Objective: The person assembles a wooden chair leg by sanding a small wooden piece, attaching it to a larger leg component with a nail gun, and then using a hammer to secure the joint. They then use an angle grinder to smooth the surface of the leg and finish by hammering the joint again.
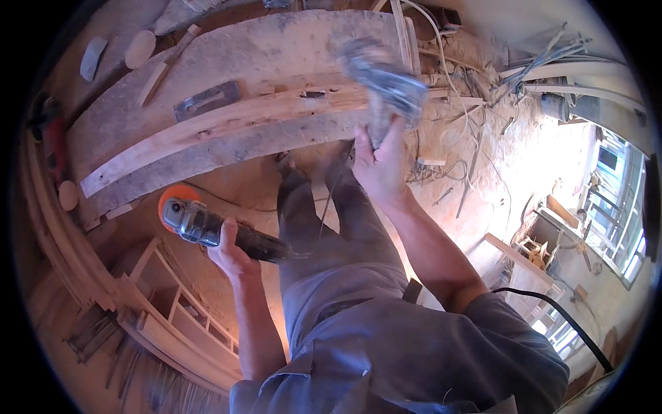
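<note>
My left hand [229, 250] grips the dark body of an angle grinder [207, 228] with an orange sanding disc [174, 200], held low beside my left leg. My right hand [380, 162] is raised and shut on a grey power tool [383, 84] that is blurred by motion; what kind of tool it is I cannot tell. This tool hovers near the right end of a long curved wooden beam [227, 127] that lies on a dusty curved workbench [276, 48].
A metal plate [205, 100] lies on the bench above the beam. White cables [452, 83] and wood scraps litter the sawdust floor at right. A wooden frame [176, 307] lies at lower left. A red tool [54, 141] sits at far left. A black cord [558, 314] runs at my right.
</note>
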Demonstrator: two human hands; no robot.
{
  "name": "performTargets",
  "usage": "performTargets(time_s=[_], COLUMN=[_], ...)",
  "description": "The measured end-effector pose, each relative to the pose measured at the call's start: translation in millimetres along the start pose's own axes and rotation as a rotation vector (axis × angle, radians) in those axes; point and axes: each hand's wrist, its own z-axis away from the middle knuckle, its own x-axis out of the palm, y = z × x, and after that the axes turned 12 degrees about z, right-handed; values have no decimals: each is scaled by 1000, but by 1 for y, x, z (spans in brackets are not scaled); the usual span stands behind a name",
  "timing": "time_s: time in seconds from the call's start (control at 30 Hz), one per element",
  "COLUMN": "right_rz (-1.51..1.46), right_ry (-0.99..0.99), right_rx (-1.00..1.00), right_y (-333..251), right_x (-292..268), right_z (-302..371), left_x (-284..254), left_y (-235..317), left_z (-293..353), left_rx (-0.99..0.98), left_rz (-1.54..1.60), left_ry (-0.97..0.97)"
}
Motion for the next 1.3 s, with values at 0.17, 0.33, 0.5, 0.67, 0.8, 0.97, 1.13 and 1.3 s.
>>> performTargets(time_s=[0.17, 0.33, 0.5, 0.67, 0.8, 0.97, 1.13, 1.3], right_rz=[318, 274, 95, 272, 258, 262, 281, 80], right_ry=[-418, -344, 31, -394, -343, -247, -367, -120], right_rx=[126, 119, 3, 108, 112, 75, 97, 112], right_y=[37, 8, -5, 27, -6, 8, 15, -4], right_x=[24, -1, 5, 20, -4, 19, 25, 23], right_z=[5, -4, -1, -5, -9, 8, -3, 0], left_x=[0, 1, 3, 12, 1, 0, 4, 3], left_y=[-3, -1, -4, -1, -5, -11, -8, -11], left_z=[-1, 3, 1, 8, 0, 2, 7, 12], left_rx=[-111, -29, -25, -54, -32, -41, -32, -15], left_rz=[35, 19, -16, 66, -14, -24, 8, -62], left_ry=[-23, 2, 13, 24, 0, -3, -34, -20])
